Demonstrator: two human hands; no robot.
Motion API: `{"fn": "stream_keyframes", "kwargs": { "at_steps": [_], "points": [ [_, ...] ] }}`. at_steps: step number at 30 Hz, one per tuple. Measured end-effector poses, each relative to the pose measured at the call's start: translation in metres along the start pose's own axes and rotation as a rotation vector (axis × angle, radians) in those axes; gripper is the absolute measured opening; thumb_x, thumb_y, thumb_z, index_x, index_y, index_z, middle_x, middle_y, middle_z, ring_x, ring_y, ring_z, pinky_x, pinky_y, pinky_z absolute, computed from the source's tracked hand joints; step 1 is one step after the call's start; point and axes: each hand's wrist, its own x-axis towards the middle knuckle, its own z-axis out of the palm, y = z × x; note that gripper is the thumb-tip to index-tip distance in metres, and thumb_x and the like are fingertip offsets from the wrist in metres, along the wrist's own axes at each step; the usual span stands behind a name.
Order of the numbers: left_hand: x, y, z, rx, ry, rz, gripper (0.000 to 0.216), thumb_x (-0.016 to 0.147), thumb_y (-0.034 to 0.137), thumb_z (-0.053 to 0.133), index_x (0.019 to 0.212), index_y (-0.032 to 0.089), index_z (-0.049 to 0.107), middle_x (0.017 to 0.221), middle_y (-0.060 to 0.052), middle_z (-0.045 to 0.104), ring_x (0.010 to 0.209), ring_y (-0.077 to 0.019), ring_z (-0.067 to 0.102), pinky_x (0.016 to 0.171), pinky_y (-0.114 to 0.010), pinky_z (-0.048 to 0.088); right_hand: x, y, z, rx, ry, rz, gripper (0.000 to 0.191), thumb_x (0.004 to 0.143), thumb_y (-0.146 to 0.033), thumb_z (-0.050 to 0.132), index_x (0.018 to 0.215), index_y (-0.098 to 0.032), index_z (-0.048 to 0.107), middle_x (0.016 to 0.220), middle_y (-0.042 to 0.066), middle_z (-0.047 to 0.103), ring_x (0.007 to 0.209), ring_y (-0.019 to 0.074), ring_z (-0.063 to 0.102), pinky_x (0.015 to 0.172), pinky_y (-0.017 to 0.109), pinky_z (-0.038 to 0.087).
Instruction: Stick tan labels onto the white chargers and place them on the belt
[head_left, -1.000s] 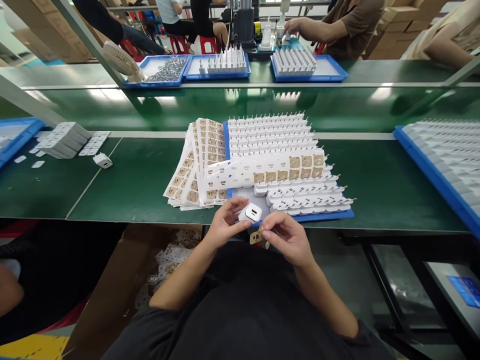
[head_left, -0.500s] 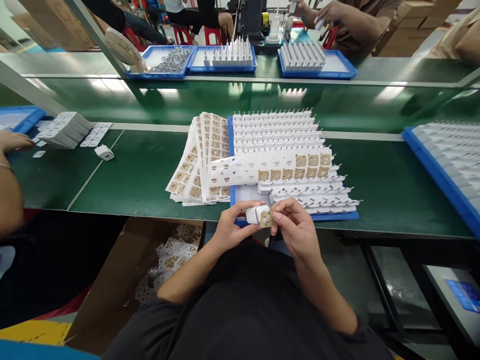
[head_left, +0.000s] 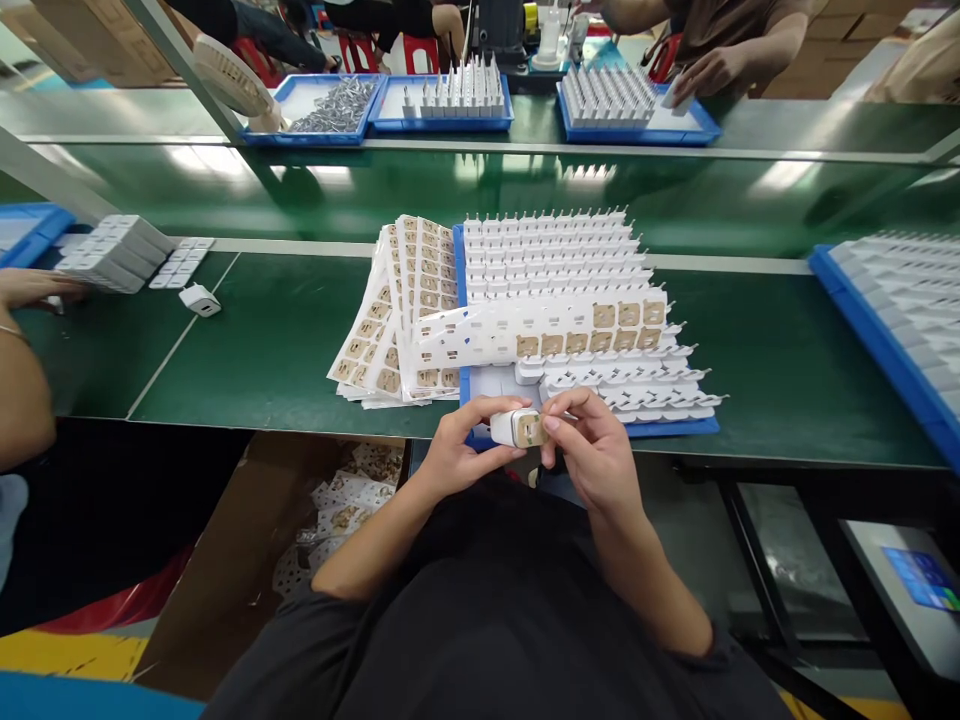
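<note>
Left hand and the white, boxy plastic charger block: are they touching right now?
Touching. The head view shows the left hand holding the white charger block between forefinger above and thumb below.

Plug adapter (head_left: 505, 429) in smooth plastic

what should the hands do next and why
Probably smooth the tan piece flat with the right hand: it lies against the end face of the white housing in the left hand, while the right thumb and finger are at its edge; whether it is fully stuck can't be seen.
</note>
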Motion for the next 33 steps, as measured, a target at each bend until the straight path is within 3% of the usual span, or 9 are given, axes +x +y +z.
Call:
{"fn": "stream_keyframes", "kwargs": {
  "at_steps": [7, 16, 24, 29, 33],
  "points": [
    [0.0, 0.001, -0.002, 0.042, -0.006, -0.023, 0.044, 0.084, 0.032, 0.081, 0.125, 0.025, 0.065, 0.129, -0.011, 0.073, 0.118, -0.0278, 0.071, 0.102, -0.041, 0.056, 0.0, 0.0, 0.0, -0.072, 0.019, -0.005, 0.019, 0.087, -0.035, 0.077, 0.086, -0.023, 0.062, 0.071, -0.004, 0.063, 0.046, 0.0088, 0.058, 0.044, 0.023, 0.05],
    [0.0, -0.003, -0.002, 0.021, 0.028, 0.139, 0.047, 0.083, 0.021, 0.082, 0.127, 0.026, 0.065, 0.127, -0.011, 0.074, 0.119, -0.0259, 0.07, 0.103, -0.039, 0.055, -0.002, -0.005, 0.007, -0.285, 0.084, -0.021, 0.029, 0.082, -0.039, 0.082, 0.091, -0.022, 0.061, 0.065, -0.006, 0.059, 0.046, 0.0078, 0.055, 0.041, 0.018, 0.046],
    [-0.001, -0.006, 0.008, -0.234, 0.119, 0.139, 0.046, 0.081, 0.013, 0.083, 0.122, 0.026, 0.066, 0.127, -0.009, 0.074, 0.119, -0.0244, 0.071, 0.097, -0.033, 0.058, 0.0, 0.017, 0.014, 0.106, -0.019, 0.093, 0.028, 0.088, -0.047, 0.074, 0.096, -0.022, 0.065, 0.075, -0.002, 0.061, 0.052, 0.0082, 0.058, 0.041, 0.019, 0.056],
    [-0.001, -0.007, 0.009, -0.31, 0.159, 0.14, 0.047, 0.08, 0.01, 0.082, 0.121, 0.026, 0.066, 0.127, -0.008, 0.074, 0.124, -0.0229, 0.069, 0.097, -0.03, 0.059, -0.007, 0.022, 0.015, 0.124, -0.1, 0.027, 0.039, 0.079, -0.033, 0.085, 0.112, -0.027, 0.066, 0.098, 0.003, 0.059, 0.077, 0.0139, 0.059, 0.041, 0.018, 0.058],
    [-0.001, -0.008, 0.009, -0.336, 0.16, 0.138, 0.046, 0.081, 0.011, 0.082, 0.121, 0.026, 0.066, 0.126, -0.008, 0.074, 0.123, -0.023, 0.069, 0.097, -0.03, 0.059, -0.01, 0.021, 0.015, 0.118, -0.132, 0.007, 0.038, 0.081, -0.029, 0.083, 0.115, -0.028, 0.067, 0.104, 0.004, 0.055, 0.081, 0.0144, 0.057, 0.041, 0.018, 0.058]
  ]
}}
